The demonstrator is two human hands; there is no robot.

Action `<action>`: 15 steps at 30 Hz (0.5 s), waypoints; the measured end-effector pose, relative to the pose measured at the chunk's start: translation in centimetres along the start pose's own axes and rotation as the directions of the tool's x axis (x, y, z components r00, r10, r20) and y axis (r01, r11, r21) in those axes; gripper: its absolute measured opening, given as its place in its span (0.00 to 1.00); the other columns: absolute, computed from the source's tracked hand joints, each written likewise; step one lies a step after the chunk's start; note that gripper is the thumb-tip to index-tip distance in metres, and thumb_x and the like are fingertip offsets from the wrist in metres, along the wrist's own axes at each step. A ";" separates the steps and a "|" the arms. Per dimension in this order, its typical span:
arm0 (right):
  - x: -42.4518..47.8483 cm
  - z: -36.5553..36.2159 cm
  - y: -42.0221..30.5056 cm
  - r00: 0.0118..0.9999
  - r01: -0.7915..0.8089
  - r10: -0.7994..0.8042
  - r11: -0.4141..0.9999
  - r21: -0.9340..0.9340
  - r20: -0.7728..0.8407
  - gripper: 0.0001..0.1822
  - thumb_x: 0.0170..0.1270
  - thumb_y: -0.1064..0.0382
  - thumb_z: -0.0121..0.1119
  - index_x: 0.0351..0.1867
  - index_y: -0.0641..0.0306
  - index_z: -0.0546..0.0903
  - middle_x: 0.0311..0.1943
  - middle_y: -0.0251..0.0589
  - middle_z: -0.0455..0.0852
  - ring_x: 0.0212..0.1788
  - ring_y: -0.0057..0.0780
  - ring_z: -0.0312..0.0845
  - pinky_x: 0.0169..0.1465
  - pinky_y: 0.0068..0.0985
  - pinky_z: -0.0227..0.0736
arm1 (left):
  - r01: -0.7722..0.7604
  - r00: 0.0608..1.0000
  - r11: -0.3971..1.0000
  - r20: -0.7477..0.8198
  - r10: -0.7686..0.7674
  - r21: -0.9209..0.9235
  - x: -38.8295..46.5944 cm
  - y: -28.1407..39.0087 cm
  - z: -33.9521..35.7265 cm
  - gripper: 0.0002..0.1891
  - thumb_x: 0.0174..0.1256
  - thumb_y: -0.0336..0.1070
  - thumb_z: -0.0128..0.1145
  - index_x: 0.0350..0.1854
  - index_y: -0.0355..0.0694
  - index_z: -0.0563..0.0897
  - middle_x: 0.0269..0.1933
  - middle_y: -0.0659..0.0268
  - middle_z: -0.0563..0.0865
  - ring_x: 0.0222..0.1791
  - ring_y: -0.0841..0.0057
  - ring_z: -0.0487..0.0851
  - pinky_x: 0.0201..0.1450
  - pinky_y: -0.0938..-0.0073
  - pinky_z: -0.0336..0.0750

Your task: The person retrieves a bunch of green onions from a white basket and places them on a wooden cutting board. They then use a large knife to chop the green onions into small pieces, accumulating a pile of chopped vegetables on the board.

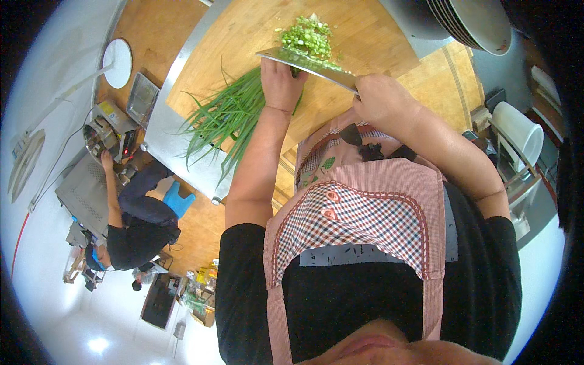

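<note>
My right hand point(383, 98) is closed around the handle end of a broad-bladed cleaver point(315, 67), its blade slanting up to the left across the wooden cutting board point(374, 41). Against the blade's near side, my left hand point(280, 89) grips a bunch of green onions point(232, 112). The long green leaves fan out to the left and hang past the board's edge. Just beyond the blade lies a heap of chopped green onion point(310, 36), with some bits along the blade's far side. The cleaver's handle is mostly hidden in my fist.
A stack of bowls or plates point(477, 25) stands at the upper right. A white plastic bucket point(518, 132) is by the metal rack at right. At left, another person point(143, 232) sits on a blue stool point(178, 200), reaching to a metal pan point(96, 141).
</note>
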State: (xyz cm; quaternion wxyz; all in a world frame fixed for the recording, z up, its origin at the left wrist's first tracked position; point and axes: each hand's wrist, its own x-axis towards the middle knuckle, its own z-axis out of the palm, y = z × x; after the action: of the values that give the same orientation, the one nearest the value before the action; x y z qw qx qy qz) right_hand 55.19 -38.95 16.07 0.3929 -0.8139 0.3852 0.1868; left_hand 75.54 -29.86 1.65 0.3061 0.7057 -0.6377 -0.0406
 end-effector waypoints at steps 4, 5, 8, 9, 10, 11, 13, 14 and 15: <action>1.1 0.4 -0.1 0.997 -0.079 0.079 0.996 0.044 0.003 0.13 0.60 0.65 0.53 0.31 0.75 0.84 0.34 0.64 0.86 0.41 0.58 0.85 0.48 0.48 0.79 | 0.049 0.998 0.998 0.040 -0.047 -0.034 0.2 0.2 -0.2 0.31 0.43 0.36 0.75 0.54 0.37 0.79 0.48 0.52 0.79 0.49 0.50 0.77 0.53 0.54 0.75; 1.7 0.6 -0.1 0.999 -0.054 0.054 0.998 0.044 0.005 0.13 0.60 0.64 0.53 0.31 0.75 0.84 0.34 0.65 0.86 0.41 0.58 0.85 0.49 0.48 0.79 | 0.063 0.997 0.997 0.042 -0.061 -0.040 0.2 0.3 -0.3 0.30 0.44 0.36 0.75 0.53 0.37 0.79 0.47 0.53 0.79 0.49 0.51 0.77 0.53 0.54 0.75; 4.5 2.0 0.7 0.999 0.025 -0.023 0.998 0.050 -0.026 0.14 0.60 0.64 0.53 0.32 0.75 0.84 0.34 0.66 0.86 0.41 0.59 0.85 0.49 0.48 0.79 | 0.082 0.996 0.995 0.035 -0.081 -0.050 0.8 0.8 -0.6 0.28 0.46 0.36 0.74 0.52 0.37 0.79 0.44 0.54 0.80 0.47 0.52 0.78 0.51 0.55 0.75; 5.3 2.6 1.0 0.998 0.047 -0.045 0.998 0.047 -0.054 0.14 0.60 0.64 0.53 0.32 0.76 0.84 0.35 0.66 0.86 0.41 0.60 0.85 0.49 0.48 0.79 | 0.080 0.996 0.995 0.034 -0.078 -0.051 0.8 0.8 -0.6 0.28 0.46 0.36 0.74 0.52 0.36 0.79 0.45 0.54 0.80 0.47 0.52 0.78 0.51 0.55 0.75; 5.7 3.0 1.3 0.995 0.068 -0.065 0.997 0.044 -0.082 0.14 0.60 0.64 0.53 0.32 0.76 0.84 0.35 0.66 0.86 0.42 0.60 0.85 0.50 0.48 0.79 | 0.077 0.997 0.996 0.033 -0.076 -0.054 0.9 0.9 -0.6 0.28 0.46 0.36 0.75 0.52 0.36 0.79 0.45 0.53 0.80 0.47 0.52 0.78 0.51 0.55 0.75; 5.6 3.3 1.9 0.993 0.074 -0.069 0.996 0.050 -0.092 0.14 0.60 0.63 0.54 0.32 0.76 0.84 0.35 0.66 0.86 0.42 0.60 0.84 0.50 0.48 0.79 | 0.073 0.997 0.996 0.032 -0.072 -0.057 1.0 1.0 -0.5 0.28 0.46 0.36 0.75 0.52 0.36 0.79 0.46 0.53 0.80 0.47 0.52 0.78 0.51 0.55 0.75; 5.1 2.9 1.6 0.991 0.099 -0.093 0.993 0.062 -0.099 0.14 0.60 0.63 0.54 0.32 0.76 0.84 0.35 0.66 0.86 0.42 0.60 0.84 0.50 0.48 0.79 | 0.085 0.996 0.996 0.036 -0.084 -0.031 0.7 0.9 -0.7 0.30 0.45 0.36 0.75 0.53 0.37 0.79 0.47 0.53 0.80 0.49 0.51 0.78 0.52 0.54 0.76; 4.4 2.7 1.4 0.995 0.058 -0.052 0.996 0.069 -0.090 0.14 0.60 0.63 0.54 0.32 0.76 0.84 0.35 0.66 0.86 0.42 0.60 0.84 0.50 0.48 0.79 | 0.090 0.995 0.996 0.039 -0.089 -0.020 0.6 0.8 -0.7 0.30 0.44 0.35 0.76 0.53 0.37 0.79 0.48 0.53 0.80 0.49 0.51 0.78 0.52 0.54 0.76; 3.2 2.1 0.6 0.997 0.023 -0.017 0.997 0.073 -0.080 0.14 0.60 0.63 0.54 0.32 0.76 0.84 0.35 0.65 0.86 0.42 0.60 0.84 0.50 0.48 0.79 | 0.055 0.998 0.998 0.006 -0.055 -0.006 0.2 0.2 -0.2 0.31 0.43 0.35 0.76 0.54 0.37 0.78 0.48 0.53 0.80 0.50 0.50 0.78 0.53 0.54 0.76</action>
State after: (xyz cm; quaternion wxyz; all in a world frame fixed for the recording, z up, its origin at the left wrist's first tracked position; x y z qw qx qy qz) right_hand 56.76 -39.11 12.51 0.4091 -0.8092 0.3991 0.1360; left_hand 75.51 -29.96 2.01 0.3050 0.7218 -0.6190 -0.0531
